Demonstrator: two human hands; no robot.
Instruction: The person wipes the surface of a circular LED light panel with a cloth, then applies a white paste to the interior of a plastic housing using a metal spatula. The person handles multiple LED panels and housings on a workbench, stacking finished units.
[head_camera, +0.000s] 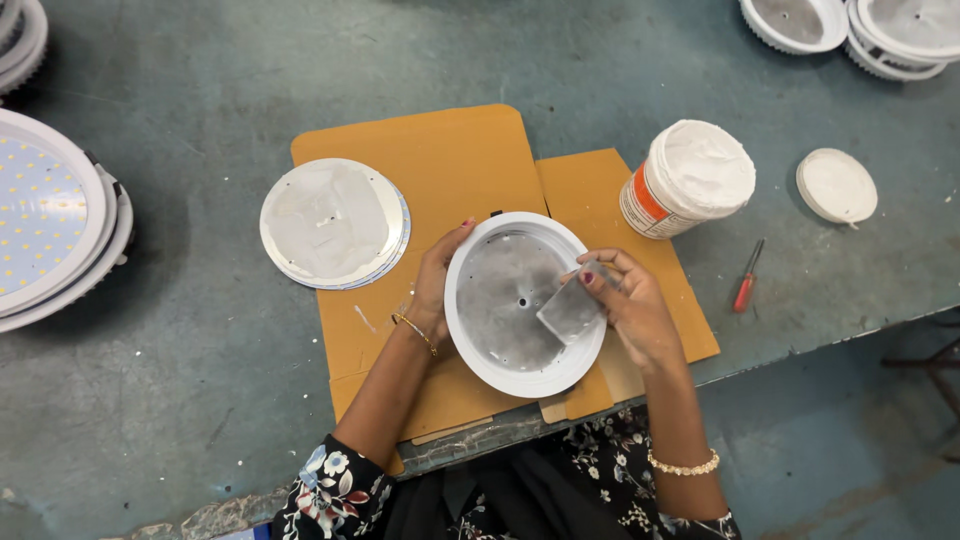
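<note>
The left hand (432, 290) grips the rim of a white round lamp housing (522, 303) on cardboard (440, 150). The right hand (630, 305) pinches a grey spreader card (568, 310) inside it. An open white paste tub (688, 178) with an orange label stands just right

Picture edges cut off the LED panel lights (45, 225) and the white housings (860, 25).

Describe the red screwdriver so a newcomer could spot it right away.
Start at the cardboard sheet in the middle of the grey-green table, then look past its right edge. Below the open white tub of paste, and below-left of the tub's loose round lid, lies the screwdriver. It is the only thin, straight thing there, with a red handle and a dark shaft.
</note>
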